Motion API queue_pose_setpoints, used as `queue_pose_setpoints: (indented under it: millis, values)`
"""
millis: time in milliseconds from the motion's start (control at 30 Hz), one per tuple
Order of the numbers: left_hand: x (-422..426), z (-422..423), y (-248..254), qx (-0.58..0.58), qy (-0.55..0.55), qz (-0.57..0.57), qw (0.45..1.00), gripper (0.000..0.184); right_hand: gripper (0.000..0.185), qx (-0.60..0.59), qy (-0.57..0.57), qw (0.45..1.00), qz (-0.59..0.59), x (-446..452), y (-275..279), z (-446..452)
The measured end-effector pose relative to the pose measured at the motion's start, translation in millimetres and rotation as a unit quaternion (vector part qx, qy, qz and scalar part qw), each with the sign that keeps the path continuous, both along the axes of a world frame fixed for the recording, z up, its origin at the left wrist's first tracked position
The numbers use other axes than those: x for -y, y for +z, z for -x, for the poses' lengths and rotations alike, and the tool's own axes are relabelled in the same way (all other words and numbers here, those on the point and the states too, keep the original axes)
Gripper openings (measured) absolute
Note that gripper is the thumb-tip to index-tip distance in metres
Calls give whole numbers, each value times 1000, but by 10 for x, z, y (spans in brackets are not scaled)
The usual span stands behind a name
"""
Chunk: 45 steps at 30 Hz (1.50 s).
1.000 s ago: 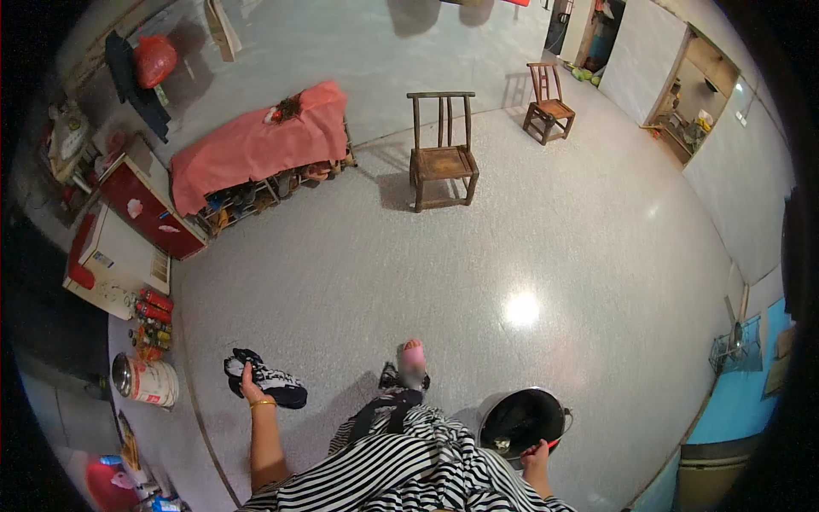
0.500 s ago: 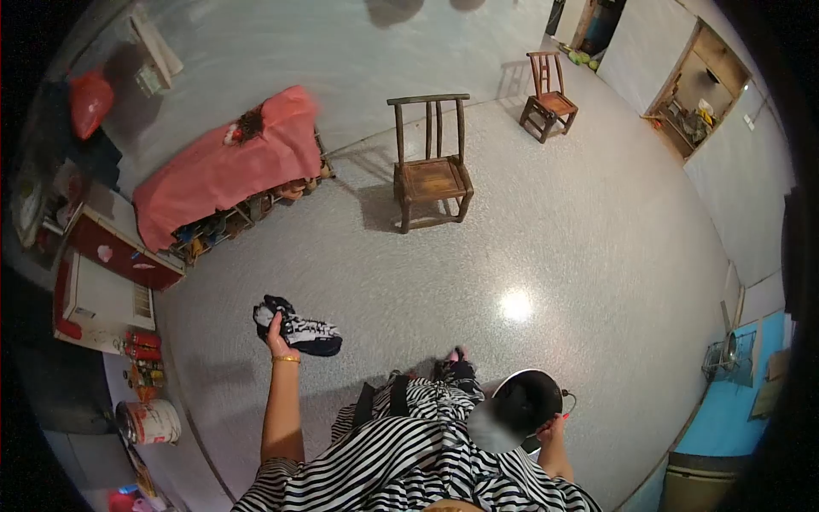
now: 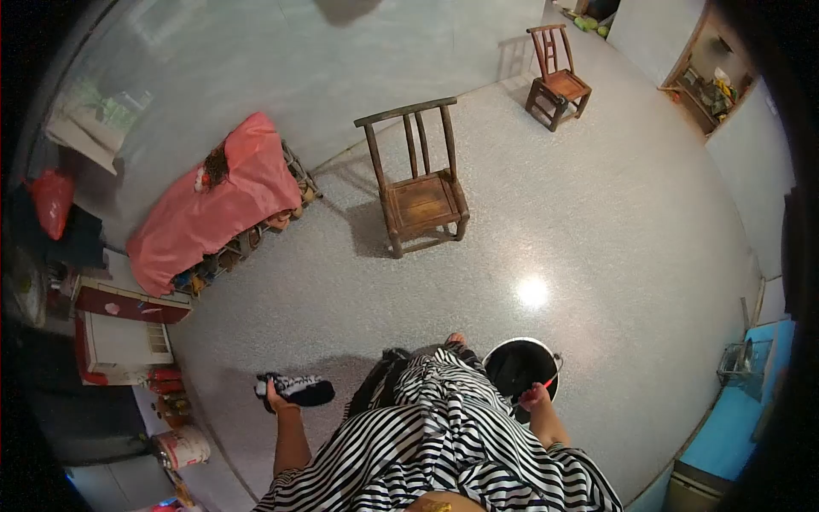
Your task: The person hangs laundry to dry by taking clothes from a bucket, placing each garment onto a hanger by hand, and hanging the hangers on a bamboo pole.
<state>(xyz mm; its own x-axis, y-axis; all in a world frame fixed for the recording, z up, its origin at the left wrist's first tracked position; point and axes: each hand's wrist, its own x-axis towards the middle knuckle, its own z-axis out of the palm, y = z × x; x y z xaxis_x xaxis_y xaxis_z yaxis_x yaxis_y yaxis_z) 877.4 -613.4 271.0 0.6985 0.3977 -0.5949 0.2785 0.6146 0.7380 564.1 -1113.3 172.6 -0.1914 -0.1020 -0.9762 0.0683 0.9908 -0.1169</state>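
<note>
Grasping a black-and-white sneaker [image 3: 309, 391] with the left hand [image 3: 276, 400] at the lower left of the frame, over the grey floor [image 3: 614, 256]. Keeping the right hand's [image 3: 535, 398] grip curled around the red handle [image 3: 547, 386] of a dark-lined bucket [image 3: 509, 363] at the lower right. Wearing a striped garment [image 3: 444, 418] at bottom centre. Facing a wooden chair [image 3: 422, 205] at upper centre, with a second chair [image 3: 563, 84] at upper right and a pink cloth [image 3: 217, 218] draped over a rack [image 3: 241, 249] at left.
</note>
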Motion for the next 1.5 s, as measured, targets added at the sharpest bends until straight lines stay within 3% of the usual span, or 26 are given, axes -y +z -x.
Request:
queue_pose_setpoints:
  millis: [167, 233, 267, 367, 433, 467, 500, 600, 700, 833, 867, 900, 967, 1033, 1100, 1133, 1167, 1200, 1233, 1267, 1300, 1333, 1367, 1400, 1433, 1500]
  values:
    - [322, 160, 525, -152, 94, -74, 981, 43, 26, 38, -15, 998, 48, 498, -105, -542]
    - [178, 121, 373, -182, 107, -91, 973, 44, 12, 63, -7, 996, 71, 762, -201, -723]
    - [-113, 114, 108, -197, 89, -125, 968, 45, 12, 51, 4, 996, 78, 902, -214, -842]
    - [85, -263, 172, -267, 103, -204, 936, 49, 13, 25, -6, 992, 121, 1280, -168, -1291]
    - [31, -698, 102, -140, 46, -10, 989, 48, 13, 55, 26, 989, 137, 1634, -130, -1714]
    - [505, -899, 481, -177, 117, -119, 970, 43, 11, 84, 60, 982, 161, 1720, -91, -1844]
    - [445, -992, 468, -173, 123, -121, 970, 43, 11, 89, 64, 982, 157, 1793, -103, -1964]
    - [448, -1316, 507, -5, 47, -18, 999, 37, 8, 101, 71, 978, 168, 2102, -282, -2329]
    - [873, -1447, 823, 26, 49, 11, 998, 36, 10, 111, 133, 974, 143, 2408, -721, -2569]
    - [1075, -1355, 971, -33, 104, -76, 991, 33, 16, 93, 200, 965, 143, 2516, -630, -2968]
    - [1032, -1295, 905, 23, 95, -30, 995, 33, 15, 108, 213, 960, 146, 2557, -742, -2999]
    - [1716, -1339, 1358, -47, 144, -189, 970, 32, 15, 123, 225, 955, 147, 2586, -851, -3012]
    - [1365, -1188, 1113, 33, 117, -26, 992, 32, 15, 104, 280, 939, 169, 2653, -965, -3101]
    - [1262, -1072, 1039, -2, 163, -61, 985, 31, 14, 110, 254, 957, 88, 2800, -929, -3215]
    - [1062, -839, 913, -40, 212, -91, 972, 31, 10, 105, 274, 951, 101, 2845, -1049, -3105]
    - [866, -679, 785, -31, 172, -75, 982, 29, 8, 122, 285, 943, 121, 2900, -1233, -3026]
    - [806, -595, 691, -16, 135, -57, 989, 28, 11, 182, 249, 935, 176, 2856, -875, -3188]
    - [1310, -626, 945, 16, 143, -96, 985, 25, 32, 109, 355, 898, 237, 2960, -1376, -3005]
    - [1339, -616, 921, 34, 163, -94, 982, 25, 34, -78, 600, 778, 169, 3104, -856, -3317]
    - [1350, -614, 880, -28, 272, -103, 956, 24, 36, -265, 772, 569, 98, 3145, -68, -3614]
    - [1349, -603, 853, -92, 374, -106, 917, 23, 34, -399, 654, 612, 197, 3058, 9, -3835]
    - [1319, -515, 808, -80, 392, -99, 911, 23, 34, -399, 657, 588, 252, 3188, 3, -4016]
    - [1271, -373, 733, -44, 361, -100, 926, 22, 36, -418, 629, 525, 392, 3156, -20, -4256]
    - [1259, -250, 688, -11, 330, -103, 938, 21, 39, -327, 679, 502, 424, 3433, -285, -4495]
    - [1296, -150, 655, -5, 347, -101, 932, 21, 42, -295, 681, 453, 495, 3521, -252, -4862]
    - [1333, 81, 585, -7, 367, -61, 928, 19, 55, -200, 647, 410, 611, 3653, -367, -5624]
